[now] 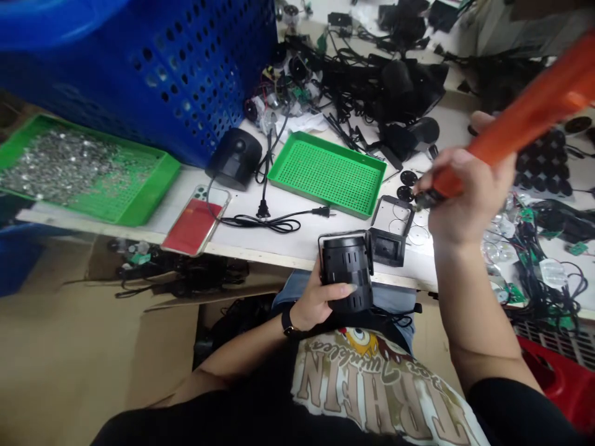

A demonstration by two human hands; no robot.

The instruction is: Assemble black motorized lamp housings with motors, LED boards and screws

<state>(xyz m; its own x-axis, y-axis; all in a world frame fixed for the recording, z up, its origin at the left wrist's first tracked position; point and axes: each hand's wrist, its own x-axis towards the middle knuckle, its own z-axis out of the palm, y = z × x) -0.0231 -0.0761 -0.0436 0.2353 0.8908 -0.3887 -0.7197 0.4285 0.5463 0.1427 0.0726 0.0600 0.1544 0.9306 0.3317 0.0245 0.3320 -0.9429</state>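
Note:
My left hand point(320, 300) is wrapped round a black lamp housing point(348, 269), a slotted cylinder with a thin bracket, at the table's front edge above my lap. Raised over the right of the table, my right hand point(474, 186) grips an orange electric screwdriver point(525, 111). The tool's dark tip points down and left, and its rear end runs out of view. Below that tip lies a black rectangular frame point(388, 251), apart from it. A green perforated tray point(328, 176) is just beyond the lamp housing.
A green tray point(144, 207) of small metal parts and a red-backed phone point(198, 223) lie left. Behind stands a blue basket point(186, 80), with a corded black lamp point(235, 158) before it. Cables point(344, 74) and clear lamp parts point(499, 235) crowd the back and right.

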